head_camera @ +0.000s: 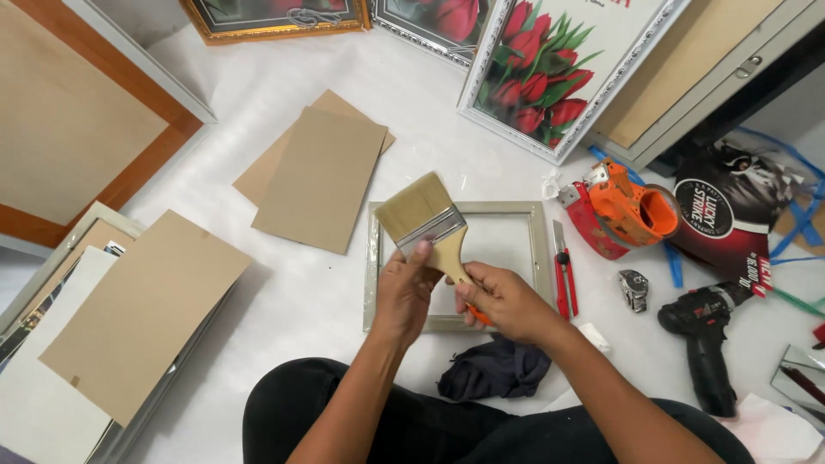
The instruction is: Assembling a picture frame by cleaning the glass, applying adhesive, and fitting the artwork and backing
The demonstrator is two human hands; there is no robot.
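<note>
A wide flat paintbrush (423, 215) with pale bristles, a metal ferrule and a wooden handle is held over a small silver picture frame (540, 249) lying flat on the white floor covering. My right hand (507, 301) grips the brush handle. My left hand (404, 288) touches the ferrule with its fingertips. Both hands hover above the lower half of the frame.
A dark cloth (494, 368) lies just below the frame. A red utility knife (563, 271), orange tape dispenser (623, 210), small metal tool (634, 288) and black cordless drill (705, 335) lie to the right. Brown backing boards (322, 176) and stacked frames (129, 314) lie left. Tulip pictures (550, 73) lean behind.
</note>
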